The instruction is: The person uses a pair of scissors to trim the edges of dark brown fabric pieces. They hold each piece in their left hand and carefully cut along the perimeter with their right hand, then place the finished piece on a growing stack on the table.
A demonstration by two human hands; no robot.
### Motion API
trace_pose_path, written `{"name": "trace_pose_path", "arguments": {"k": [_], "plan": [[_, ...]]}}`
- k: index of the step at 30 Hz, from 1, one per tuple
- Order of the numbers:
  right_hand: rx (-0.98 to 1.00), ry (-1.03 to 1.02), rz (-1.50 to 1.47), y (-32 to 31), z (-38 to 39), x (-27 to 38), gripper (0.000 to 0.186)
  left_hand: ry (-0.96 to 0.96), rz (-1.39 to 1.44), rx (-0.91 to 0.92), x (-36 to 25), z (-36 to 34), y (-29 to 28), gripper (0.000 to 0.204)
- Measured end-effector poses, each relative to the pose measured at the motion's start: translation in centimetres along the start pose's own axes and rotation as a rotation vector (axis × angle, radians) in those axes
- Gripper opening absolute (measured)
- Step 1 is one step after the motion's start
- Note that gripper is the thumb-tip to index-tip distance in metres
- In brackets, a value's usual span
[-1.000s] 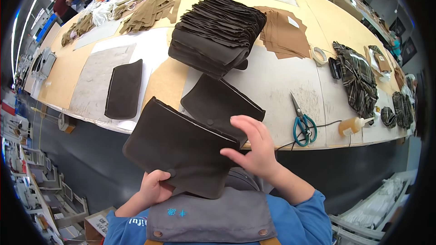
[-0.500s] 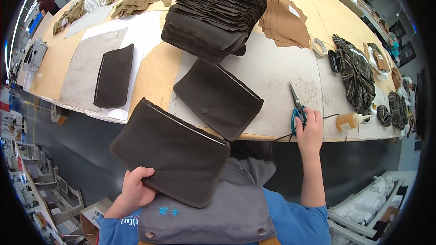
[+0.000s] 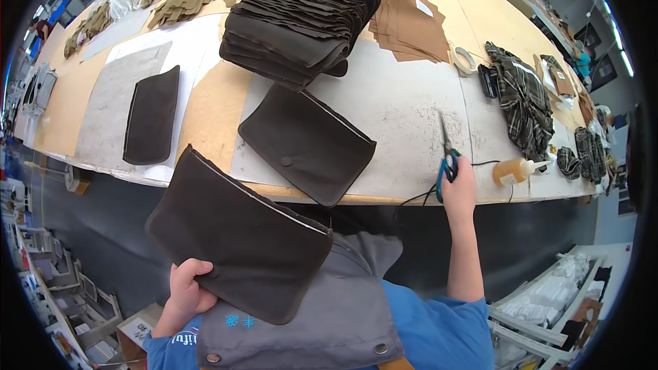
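Observation:
My left hand (image 3: pixel 192 286) grips a dark brown flat pouch (image 3: pixel 240 240) by its lower left edge, thumb on top beside a round snap. The pouch hangs over my grey apron (image 3: pixel 301 332), in front of the table edge; its upper edge shows a pale line. At the table's front edge, my right hand (image 3: pixel 460 188) is closed round the teal handles of a pair of scissors (image 3: pixel 448 154), blades pointing away from me. I cannot tell whether the scissors touch the table. A similar pouch (image 3: pixel 308 144) lies just beyond the held one.
A tall stack of dark brown pouches (image 3: pixel 295 24) stands farther back, with another pouch (image 3: pixel 152 116) at left. Brown sheets (image 3: pixel 408 24), a tape roll (image 3: pixel 463 61), plaid cloth (image 3: pixel 517 96) and a glue bottle (image 3: pixel 514 171) lie toward the right. A thin black cord (image 3: pixel 418 196) runs near my right hand.
My right hand has closed round the scissors handles and turned, and the scissors have shifted slightly right against the table. My left hand keeps hold of the pouch. The whole view has shifted a little.

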State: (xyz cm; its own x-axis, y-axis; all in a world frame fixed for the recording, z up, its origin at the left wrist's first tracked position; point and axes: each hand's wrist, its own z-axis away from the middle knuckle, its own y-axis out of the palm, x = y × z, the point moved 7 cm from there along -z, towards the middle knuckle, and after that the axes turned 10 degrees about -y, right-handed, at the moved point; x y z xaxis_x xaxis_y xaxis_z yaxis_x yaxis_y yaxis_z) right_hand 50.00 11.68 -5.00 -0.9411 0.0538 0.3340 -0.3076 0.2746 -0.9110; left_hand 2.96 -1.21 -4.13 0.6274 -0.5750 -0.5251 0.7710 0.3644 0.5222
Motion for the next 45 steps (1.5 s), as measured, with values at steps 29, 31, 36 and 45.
{"name": "trace_pose_path", "arguments": {"k": [29,31,36,45], "plan": [[0.939,-0.497,-0.873,2.4,8.9,14.5,0.069,-0.103,0.032,0.02,0.9,-1.0,-0.8,0.053],[0.934,-0.504,-0.876,2.2,8.7,14.8,0.061,-0.104,0.082,0.01,0.7,-0.8,-0.3,0.047],[0.944,-0.502,-0.828,2.1,8.4,14.8,0.059,-0.111,0.118,0.024,0.5,-1.0,0.1,0.047],[0.93,-0.443,-0.8,2.2,8.2,14.6,0.064,-0.095,0.092,0.034,0.4,-1.0,-0.1,0.048]]}}
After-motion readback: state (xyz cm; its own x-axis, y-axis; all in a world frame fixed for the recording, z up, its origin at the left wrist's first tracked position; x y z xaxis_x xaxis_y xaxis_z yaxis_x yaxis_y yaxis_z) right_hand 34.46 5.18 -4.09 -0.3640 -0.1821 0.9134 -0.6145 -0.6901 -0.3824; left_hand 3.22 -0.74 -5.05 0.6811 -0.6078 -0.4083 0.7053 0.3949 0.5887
